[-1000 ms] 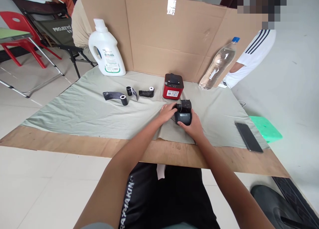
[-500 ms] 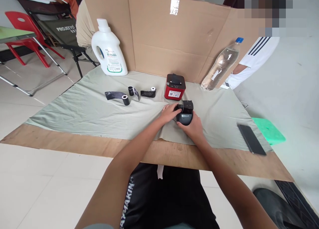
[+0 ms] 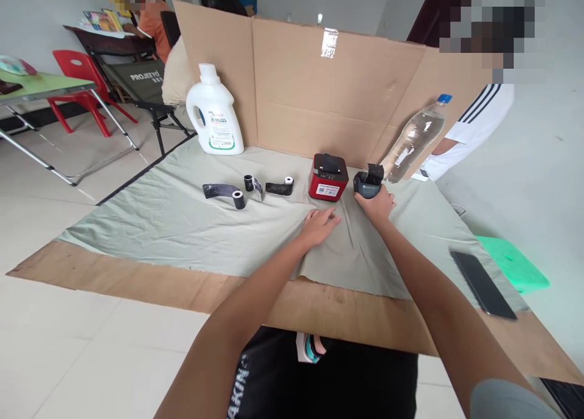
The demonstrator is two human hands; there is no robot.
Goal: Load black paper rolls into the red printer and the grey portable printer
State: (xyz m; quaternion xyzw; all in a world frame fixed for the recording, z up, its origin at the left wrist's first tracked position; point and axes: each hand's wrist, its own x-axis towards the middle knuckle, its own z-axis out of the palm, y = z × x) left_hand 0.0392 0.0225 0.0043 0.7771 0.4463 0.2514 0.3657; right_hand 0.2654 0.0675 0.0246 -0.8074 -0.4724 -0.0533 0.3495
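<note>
My right hand grips a small black receipt printer to the right of a red printer. A dark paper strip stands up out of its top. My left hand rests on the grey-green cloth, fingers apart and holding nothing, just in front of the red printer. Farther left lie three small paper rolls with dark strips partly unrolled: one roll nearest me, another roll behind it, and a third roll to the right.
A white detergent jug and a leaning clear bottle with a blue cap stand before a cardboard screen. A phone lies near the right edge, beside a green stool. A person in a white sleeve is behind the screen.
The black printer has moved right and away from me in my right hand, from in front of the red printer to beside it. My left hand has let go of it. The view has tilted up.
</note>
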